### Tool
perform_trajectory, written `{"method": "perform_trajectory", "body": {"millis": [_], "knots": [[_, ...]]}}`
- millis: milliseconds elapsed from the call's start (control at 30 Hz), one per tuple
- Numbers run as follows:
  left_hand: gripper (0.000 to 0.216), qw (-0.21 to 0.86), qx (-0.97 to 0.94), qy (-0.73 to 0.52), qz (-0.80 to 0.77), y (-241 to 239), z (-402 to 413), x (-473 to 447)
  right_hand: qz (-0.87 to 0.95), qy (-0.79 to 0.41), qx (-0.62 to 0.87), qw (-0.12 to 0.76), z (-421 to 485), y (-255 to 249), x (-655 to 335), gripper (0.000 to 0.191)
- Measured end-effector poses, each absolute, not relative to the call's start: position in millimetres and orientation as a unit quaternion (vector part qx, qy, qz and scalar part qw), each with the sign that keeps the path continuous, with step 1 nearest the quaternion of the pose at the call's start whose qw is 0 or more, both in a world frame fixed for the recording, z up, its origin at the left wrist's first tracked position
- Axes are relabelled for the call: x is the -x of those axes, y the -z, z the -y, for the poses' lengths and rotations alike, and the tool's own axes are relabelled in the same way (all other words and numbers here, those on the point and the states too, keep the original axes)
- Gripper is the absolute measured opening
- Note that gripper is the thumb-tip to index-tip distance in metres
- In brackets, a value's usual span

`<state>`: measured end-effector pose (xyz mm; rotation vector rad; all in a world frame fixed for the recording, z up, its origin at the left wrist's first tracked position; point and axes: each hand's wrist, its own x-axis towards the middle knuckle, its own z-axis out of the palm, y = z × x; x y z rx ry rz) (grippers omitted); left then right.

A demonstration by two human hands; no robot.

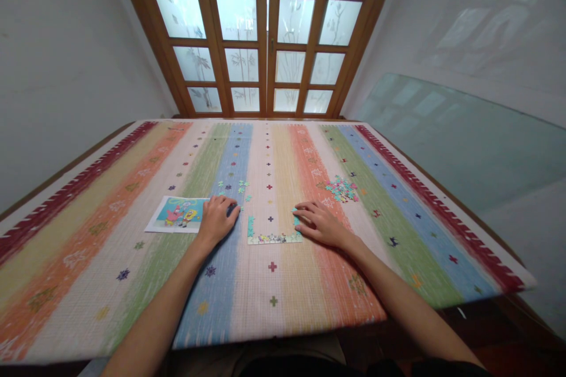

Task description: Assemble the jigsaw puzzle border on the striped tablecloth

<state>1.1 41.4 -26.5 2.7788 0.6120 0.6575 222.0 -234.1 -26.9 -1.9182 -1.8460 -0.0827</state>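
Partial puzzle frame (pixel 273 236) lies mid-frame between both hands: right hand (pixel 319 222) flat, fingers spread, touching its edge; left hand (pixel 217 219) loosely curled, empty, beside reference picture (pixel 175 214). Loose pieces (pixel 341 188) upper right.

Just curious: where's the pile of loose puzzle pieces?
The pile of loose pieces lies on the striped cloth, beyond the right hand, to its right.

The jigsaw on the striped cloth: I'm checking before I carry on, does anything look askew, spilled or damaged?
Nothing stands out. The partial frame lies flat between the left hand and right hand; loose pieces sit in a pile, and the reference picture lies flat on the cloth.
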Motion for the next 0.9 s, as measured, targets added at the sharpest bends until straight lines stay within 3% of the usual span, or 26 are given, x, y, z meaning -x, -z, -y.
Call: {"method": "perform_trajectory", "body": {"millis": [633, 900], "knots": [[0.017, 0.207, -0.94, -0.183, -0.201, 25, -36, -8, 0.673, 0.024, 0.703, 0.227, 234, 24, -221, 0.034], [0.011, 0.319, -0.899, -0.212, -0.212, 23, -33, -12, 0.672, 0.022, 0.705, 0.226, 234, 25, -221, 0.034]]}}
